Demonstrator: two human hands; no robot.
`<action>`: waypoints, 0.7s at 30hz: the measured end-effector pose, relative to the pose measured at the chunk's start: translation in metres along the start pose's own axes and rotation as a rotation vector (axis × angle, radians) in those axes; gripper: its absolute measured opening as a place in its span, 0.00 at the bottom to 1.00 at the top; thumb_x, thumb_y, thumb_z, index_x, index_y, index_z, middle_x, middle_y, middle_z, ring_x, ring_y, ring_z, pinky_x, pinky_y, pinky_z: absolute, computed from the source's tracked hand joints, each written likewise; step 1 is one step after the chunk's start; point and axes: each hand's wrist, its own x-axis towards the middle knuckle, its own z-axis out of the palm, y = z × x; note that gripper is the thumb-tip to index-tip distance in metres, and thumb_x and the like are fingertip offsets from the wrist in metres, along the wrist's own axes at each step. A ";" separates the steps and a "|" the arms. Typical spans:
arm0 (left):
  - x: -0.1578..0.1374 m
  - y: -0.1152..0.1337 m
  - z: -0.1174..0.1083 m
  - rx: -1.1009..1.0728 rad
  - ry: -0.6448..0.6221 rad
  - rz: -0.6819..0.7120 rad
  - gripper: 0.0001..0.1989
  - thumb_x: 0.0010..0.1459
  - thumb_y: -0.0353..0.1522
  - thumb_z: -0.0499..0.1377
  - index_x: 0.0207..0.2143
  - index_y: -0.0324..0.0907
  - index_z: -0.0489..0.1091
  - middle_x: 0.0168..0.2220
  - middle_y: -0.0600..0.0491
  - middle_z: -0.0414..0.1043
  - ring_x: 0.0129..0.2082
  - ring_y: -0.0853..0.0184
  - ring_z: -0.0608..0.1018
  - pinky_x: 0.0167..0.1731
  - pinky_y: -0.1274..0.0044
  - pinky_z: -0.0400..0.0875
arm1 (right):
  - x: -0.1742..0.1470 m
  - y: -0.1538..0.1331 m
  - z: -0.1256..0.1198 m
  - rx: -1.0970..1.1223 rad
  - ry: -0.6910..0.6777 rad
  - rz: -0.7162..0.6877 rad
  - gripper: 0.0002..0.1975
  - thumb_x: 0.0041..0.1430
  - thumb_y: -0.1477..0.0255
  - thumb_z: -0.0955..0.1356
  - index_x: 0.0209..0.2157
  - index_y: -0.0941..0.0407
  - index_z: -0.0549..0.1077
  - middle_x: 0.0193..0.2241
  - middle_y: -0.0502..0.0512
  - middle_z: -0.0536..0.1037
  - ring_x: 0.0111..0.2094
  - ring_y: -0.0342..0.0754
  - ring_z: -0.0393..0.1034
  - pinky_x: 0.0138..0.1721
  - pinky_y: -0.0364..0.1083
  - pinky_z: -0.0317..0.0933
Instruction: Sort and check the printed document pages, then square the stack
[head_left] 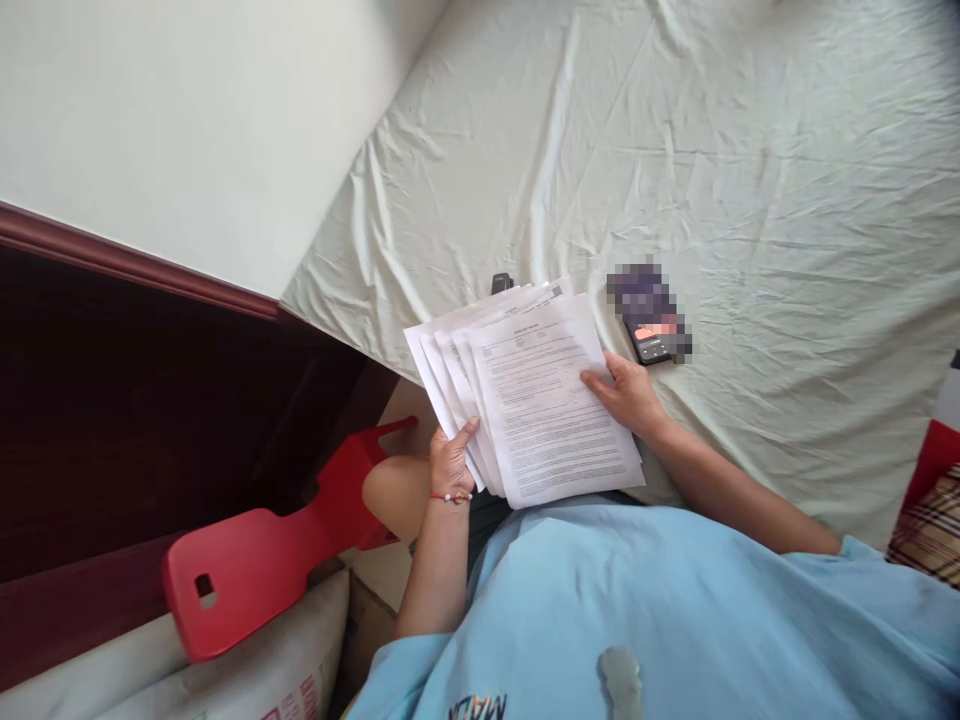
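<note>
Papers [521, 400]: We see them fanned at the near edge of the bed [712, 180], before a blue shirt [637, 580]; holding them spread is, we judge, the step in hand.
Left hand [451, 458]: Closed on the fan's left edge, thumb on top.
Right hand [626, 395]: Clamped on the right edge, thumb over the front page [555, 420].
Front page: Printed side up, too small for us to read; with pages overlapping loosely, any next move calls, we judge, for a firm left grip.
Phone [652, 320]: Lit, on the bed just beyond the right hand.
Sack [247, 670]: Partly behind the red chair [232, 580]; we cannot see its contents.
</note>
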 end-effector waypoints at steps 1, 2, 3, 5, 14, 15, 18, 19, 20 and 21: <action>0.000 0.000 0.000 -0.001 -0.001 -0.002 0.33 0.29 0.31 0.80 0.43 0.37 0.78 0.39 0.47 0.82 0.35 0.62 0.82 0.39 0.73 0.77 | 0.000 0.000 0.000 -0.017 -0.002 0.009 0.09 0.62 0.63 0.66 0.33 0.53 0.71 0.31 0.54 0.78 0.32 0.51 0.71 0.36 0.48 0.62; -0.001 0.000 0.000 -0.001 -0.002 -0.003 0.33 0.29 0.31 0.80 0.43 0.37 0.78 0.39 0.47 0.82 0.35 0.62 0.82 0.39 0.73 0.77 | 0.000 0.000 0.000 -0.033 -0.001 0.019 0.09 0.62 0.63 0.66 0.33 0.53 0.71 0.31 0.54 0.78 0.32 0.51 0.71 0.35 0.48 0.62; -0.001 0.000 0.000 -0.003 -0.006 -0.001 0.33 0.29 0.30 0.80 0.43 0.37 0.78 0.39 0.47 0.82 0.35 0.62 0.82 0.39 0.73 0.77 | 0.000 0.000 0.001 -0.048 0.009 0.028 0.09 0.62 0.63 0.67 0.34 0.53 0.71 0.31 0.55 0.79 0.32 0.52 0.72 0.35 0.48 0.63; -0.002 0.000 0.001 -0.007 -0.014 0.007 0.33 0.30 0.30 0.80 0.44 0.37 0.78 0.40 0.47 0.82 0.36 0.62 0.83 0.40 0.73 0.77 | 0.000 0.000 0.002 -0.062 0.043 0.035 0.09 0.61 0.63 0.68 0.38 0.54 0.71 0.35 0.57 0.80 0.35 0.54 0.73 0.37 0.50 0.65; -0.005 0.000 0.003 -0.024 -0.015 0.000 0.32 0.30 0.32 0.80 0.42 0.38 0.79 0.40 0.47 0.82 0.36 0.62 0.83 0.41 0.72 0.78 | 0.001 0.000 0.003 -0.029 0.038 0.042 0.07 0.60 0.65 0.69 0.35 0.53 0.71 0.33 0.56 0.80 0.35 0.54 0.74 0.39 0.50 0.66; -0.005 -0.001 0.003 -0.044 -0.010 0.000 0.32 0.31 0.34 0.80 0.42 0.38 0.79 0.40 0.47 0.82 0.36 0.62 0.83 0.41 0.71 0.78 | 0.001 0.000 0.003 -0.033 0.040 0.042 0.07 0.60 0.65 0.68 0.33 0.53 0.70 0.31 0.55 0.80 0.33 0.54 0.74 0.38 0.49 0.65; -0.005 -0.002 0.002 -0.098 0.020 0.017 0.30 0.32 0.38 0.80 0.40 0.38 0.80 0.39 0.47 0.82 0.36 0.61 0.83 0.43 0.71 0.78 | 0.001 0.001 0.003 -0.016 0.081 0.002 0.07 0.60 0.65 0.68 0.34 0.53 0.71 0.35 0.57 0.80 0.36 0.54 0.74 0.40 0.50 0.65; -0.004 -0.002 0.002 -0.105 0.024 0.021 0.30 0.33 0.38 0.80 0.40 0.38 0.80 0.39 0.47 0.82 0.36 0.62 0.83 0.43 0.70 0.78 | 0.001 0.001 0.003 0.001 0.094 -0.012 0.07 0.59 0.65 0.68 0.37 0.53 0.72 0.38 0.58 0.80 0.38 0.55 0.74 0.42 0.51 0.65; -0.004 -0.003 0.002 -0.104 0.027 0.020 0.29 0.33 0.39 0.80 0.40 0.38 0.80 0.39 0.48 0.82 0.36 0.62 0.83 0.44 0.70 0.78 | 0.001 0.001 0.003 0.020 0.097 -0.019 0.10 0.59 0.66 0.68 0.41 0.54 0.72 0.41 0.58 0.81 0.40 0.55 0.74 0.43 0.51 0.66; -0.004 -0.003 0.002 -0.098 0.025 0.019 0.29 0.33 0.39 0.80 0.40 0.38 0.80 0.39 0.48 0.82 0.37 0.62 0.83 0.45 0.70 0.78 | 0.001 0.001 0.003 0.039 0.092 -0.017 0.13 0.58 0.66 0.69 0.45 0.53 0.72 0.43 0.58 0.81 0.41 0.55 0.74 0.43 0.52 0.66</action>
